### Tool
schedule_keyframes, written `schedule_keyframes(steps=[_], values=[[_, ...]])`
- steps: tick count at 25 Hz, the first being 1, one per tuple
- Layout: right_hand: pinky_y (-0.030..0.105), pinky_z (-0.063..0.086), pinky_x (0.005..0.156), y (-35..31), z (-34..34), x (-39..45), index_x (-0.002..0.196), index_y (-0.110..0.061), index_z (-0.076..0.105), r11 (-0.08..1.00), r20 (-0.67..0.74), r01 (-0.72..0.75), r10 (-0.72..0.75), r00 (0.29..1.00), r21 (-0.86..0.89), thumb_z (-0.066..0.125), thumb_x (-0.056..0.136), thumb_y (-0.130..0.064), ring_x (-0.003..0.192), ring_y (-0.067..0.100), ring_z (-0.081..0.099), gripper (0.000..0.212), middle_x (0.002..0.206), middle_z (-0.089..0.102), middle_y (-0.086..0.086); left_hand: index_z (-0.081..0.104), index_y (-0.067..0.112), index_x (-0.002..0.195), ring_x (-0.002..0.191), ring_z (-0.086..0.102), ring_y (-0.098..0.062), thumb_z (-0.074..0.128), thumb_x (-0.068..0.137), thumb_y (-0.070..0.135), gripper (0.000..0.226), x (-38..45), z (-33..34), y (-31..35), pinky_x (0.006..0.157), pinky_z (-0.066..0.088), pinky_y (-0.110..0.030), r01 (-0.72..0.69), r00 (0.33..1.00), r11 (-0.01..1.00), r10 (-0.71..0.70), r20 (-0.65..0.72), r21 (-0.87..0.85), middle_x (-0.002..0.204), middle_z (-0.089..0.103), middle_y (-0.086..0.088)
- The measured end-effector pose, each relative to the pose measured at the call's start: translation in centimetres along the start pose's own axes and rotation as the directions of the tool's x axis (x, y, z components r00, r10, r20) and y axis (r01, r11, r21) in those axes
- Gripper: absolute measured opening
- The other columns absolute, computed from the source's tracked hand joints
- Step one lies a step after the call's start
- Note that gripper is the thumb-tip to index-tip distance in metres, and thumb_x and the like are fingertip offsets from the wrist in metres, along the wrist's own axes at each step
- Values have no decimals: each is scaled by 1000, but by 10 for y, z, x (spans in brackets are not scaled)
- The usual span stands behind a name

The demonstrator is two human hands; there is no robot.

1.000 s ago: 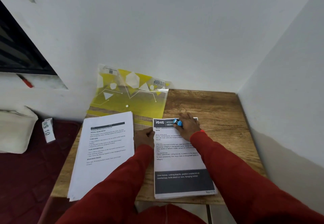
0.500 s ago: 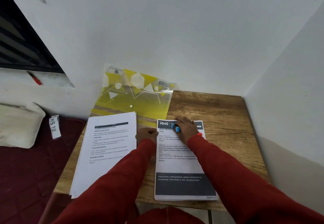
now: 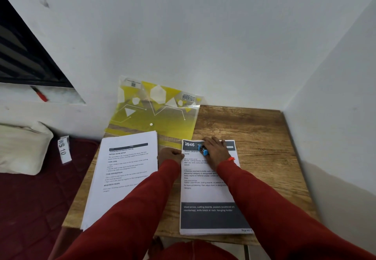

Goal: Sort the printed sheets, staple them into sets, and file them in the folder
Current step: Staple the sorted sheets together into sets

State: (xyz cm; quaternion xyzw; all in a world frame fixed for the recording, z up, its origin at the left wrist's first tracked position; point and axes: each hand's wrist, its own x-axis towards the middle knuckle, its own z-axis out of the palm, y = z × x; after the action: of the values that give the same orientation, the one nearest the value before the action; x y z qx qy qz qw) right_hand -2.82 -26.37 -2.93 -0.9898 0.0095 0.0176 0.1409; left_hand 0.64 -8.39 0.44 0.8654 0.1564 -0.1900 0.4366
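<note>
Head view, looking down at the wooden table (image 3: 244, 121). The right hand (image 3: 215, 152) is on top of a small blue stapler (image 3: 203, 150), fingers curled over it and pressing it down near the upper left part of the right-hand stack of sheets (image 3: 205, 192). That stack carries a dark header reading "946" just left of the grip and a dark band well below it, near the table's front edge. The blue body of the stapler peeks out from under the thumb side of the hand; whether its mouth actually bites the paper is hidden by the fingers.

Just left of the grip, the left hand (image 3: 169, 156) is a fist, knuckles resting at the left edge of that stack, on the bare strip of wood between the two piles. It holds nothing that shows.

Further left of the grip lies the second stack of sheets (image 3: 122, 174), printed text up, slightly fanned. Beyond the hands, up and left of the grip, the yellow translucent folder (image 3: 150, 115) leans against the wall, its lower edge on the table, near the tops of both stacks.

Both sleeves are red.
</note>
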Motion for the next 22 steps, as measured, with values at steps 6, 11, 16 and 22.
schedule_keyframes(steps=[6,11,16,22], values=[[50,3,118,6,-6,-2,139,-16,44,1000,63,-2,1,998,24,45,100,-27,145,27,25,41,150,41,1,74,16,87,89,66,-19,70,82,16,6,-2,2,2,84,52,-28,-47,999,999,47,-11,7,95,73,-3],[47,13,115,0,-41,5,135,-22,49,987,61,-5,-5,998,161,52,97,-25,132,24,44,38,138,54,5,70,10,90,74,57,-8,69,83,10,7,-13,-4,1,64,38,-12,-211,977,977,210,-41,-36,83,66,3],[37,48,84,-18,-89,16,122,-12,61,910,35,97,-121,992,402,55,97,-27,97,25,62,29,110,68,10,68,17,80,72,61,1,74,80,14,7,-24,-8,3,60,42,-8,-313,950,935,310,-43,-164,75,66,13],[19,41,71,-25,-112,18,120,-12,63,920,126,135,-193,973,368,60,95,-23,89,16,58,27,104,67,1,69,29,86,81,71,-17,74,80,11,19,-24,-17,16,74,60,-40,-275,950,900,309,49,-338,85,73,1]])
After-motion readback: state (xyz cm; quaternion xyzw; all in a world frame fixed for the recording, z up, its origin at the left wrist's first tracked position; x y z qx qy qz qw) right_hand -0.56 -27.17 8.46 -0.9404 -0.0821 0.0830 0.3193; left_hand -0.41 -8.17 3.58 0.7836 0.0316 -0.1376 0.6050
